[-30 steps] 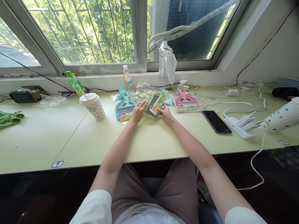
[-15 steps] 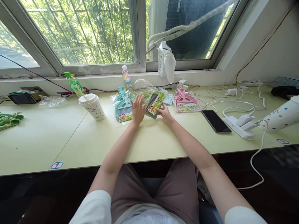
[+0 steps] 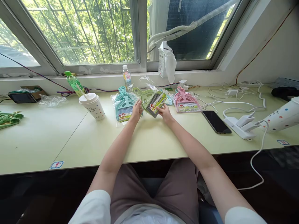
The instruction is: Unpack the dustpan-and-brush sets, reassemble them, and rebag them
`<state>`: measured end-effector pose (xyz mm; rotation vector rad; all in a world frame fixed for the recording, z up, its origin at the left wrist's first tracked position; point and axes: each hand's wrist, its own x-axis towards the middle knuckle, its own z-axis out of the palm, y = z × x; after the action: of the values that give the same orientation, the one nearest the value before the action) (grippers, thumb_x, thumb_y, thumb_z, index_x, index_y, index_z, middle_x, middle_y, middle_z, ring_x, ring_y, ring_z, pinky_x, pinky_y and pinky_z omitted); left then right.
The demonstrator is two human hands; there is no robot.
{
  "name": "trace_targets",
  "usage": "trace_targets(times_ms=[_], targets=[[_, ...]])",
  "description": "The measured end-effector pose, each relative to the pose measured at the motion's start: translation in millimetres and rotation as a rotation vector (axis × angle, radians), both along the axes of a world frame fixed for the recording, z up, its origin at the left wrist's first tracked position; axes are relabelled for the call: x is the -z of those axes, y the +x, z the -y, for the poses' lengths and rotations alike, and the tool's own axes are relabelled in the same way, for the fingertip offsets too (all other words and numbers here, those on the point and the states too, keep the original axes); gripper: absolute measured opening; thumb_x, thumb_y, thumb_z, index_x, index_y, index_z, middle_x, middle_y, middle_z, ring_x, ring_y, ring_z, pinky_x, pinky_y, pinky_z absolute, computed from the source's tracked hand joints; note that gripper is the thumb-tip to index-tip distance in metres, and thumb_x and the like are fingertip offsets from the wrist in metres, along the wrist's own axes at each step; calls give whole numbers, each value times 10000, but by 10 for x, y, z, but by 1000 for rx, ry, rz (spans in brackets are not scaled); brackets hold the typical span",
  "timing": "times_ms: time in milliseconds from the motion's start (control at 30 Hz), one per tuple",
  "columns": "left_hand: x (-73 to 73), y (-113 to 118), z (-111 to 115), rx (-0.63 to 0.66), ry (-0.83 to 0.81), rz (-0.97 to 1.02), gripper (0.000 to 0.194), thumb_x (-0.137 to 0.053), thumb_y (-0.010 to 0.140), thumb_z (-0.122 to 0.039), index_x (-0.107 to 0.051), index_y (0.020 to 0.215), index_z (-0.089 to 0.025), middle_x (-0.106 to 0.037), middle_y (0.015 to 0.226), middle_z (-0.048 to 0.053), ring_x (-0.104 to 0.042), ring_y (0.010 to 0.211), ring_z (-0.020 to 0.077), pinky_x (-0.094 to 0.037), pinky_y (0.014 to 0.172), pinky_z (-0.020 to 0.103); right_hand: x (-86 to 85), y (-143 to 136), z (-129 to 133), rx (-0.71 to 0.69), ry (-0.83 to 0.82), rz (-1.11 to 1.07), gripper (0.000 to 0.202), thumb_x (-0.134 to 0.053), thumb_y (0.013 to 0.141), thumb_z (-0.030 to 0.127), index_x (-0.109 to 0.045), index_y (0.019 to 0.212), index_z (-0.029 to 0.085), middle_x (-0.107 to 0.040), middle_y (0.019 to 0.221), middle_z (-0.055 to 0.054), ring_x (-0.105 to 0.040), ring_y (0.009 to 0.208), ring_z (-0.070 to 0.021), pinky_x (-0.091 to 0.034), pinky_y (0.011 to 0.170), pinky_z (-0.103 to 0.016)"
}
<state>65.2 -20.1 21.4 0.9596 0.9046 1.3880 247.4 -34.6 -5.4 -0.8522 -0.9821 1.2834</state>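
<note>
The print on the label of the green brush set [image 3: 151,100] is too small to read, and the fingers of the left hand [image 3: 136,111] and right hand [image 3: 164,112] that curl behind its lower edge are hidden. The teal brush set [image 3: 124,105] lies partly behind the left hand, so its right edge cannot be seen. At the picture's edges, the green plastic pieces [image 3: 10,119] on the left and the spotted white thing [image 3: 281,118] on the right are cut off.

A small green plastic dustpan-and-brush set in clear wrapping [image 3: 150,99] sits tilted above the desk, its handle pointing up-left, away from you.
</note>
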Motion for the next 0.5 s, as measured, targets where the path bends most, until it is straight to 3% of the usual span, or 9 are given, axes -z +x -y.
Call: trace_targets(times_ms=[100,167,333,500], targets=[[1,31,9,3,-61,148,423,-632,919,-282,-527,1323,-210,-733,1091,30,-702,1041,174,-569,865,255,0,5,-7,5,-18,31,525,-864,619,314,-532,1019,234,-748,953,-45,-734,919,-236,-630,841,-411],[19,38,11,46,-80,166,398,-638,913,-278,-544,1295,-217,-742,1051,16,-715,944,149,-571,840,256,4,6,-11,11,-22,45,519,-859,629,302,-530,1025,233,-750,953,-43,-736,921,-233,-633,844,-417],[102,35,12,225,-117,103,310,-639,924,-336,-598,1183,-170,-750,1012,46,-715,904,145,-550,902,299,17,-13,-8,43,-48,42,516,-844,647,269,-521,1047,234,-757,944,-38,-741,917,-231,-644,828,-422],[121,62,50,326,-140,41,235,-630,925,-358,-651,1004,-138,-755,996,88,-707,968,191,-510,982,365,16,-39,4,86,-46,29,514,-847,656,276,-523,1055,241,-757,981,-42,-739,956,-235,-645,834,-425]])
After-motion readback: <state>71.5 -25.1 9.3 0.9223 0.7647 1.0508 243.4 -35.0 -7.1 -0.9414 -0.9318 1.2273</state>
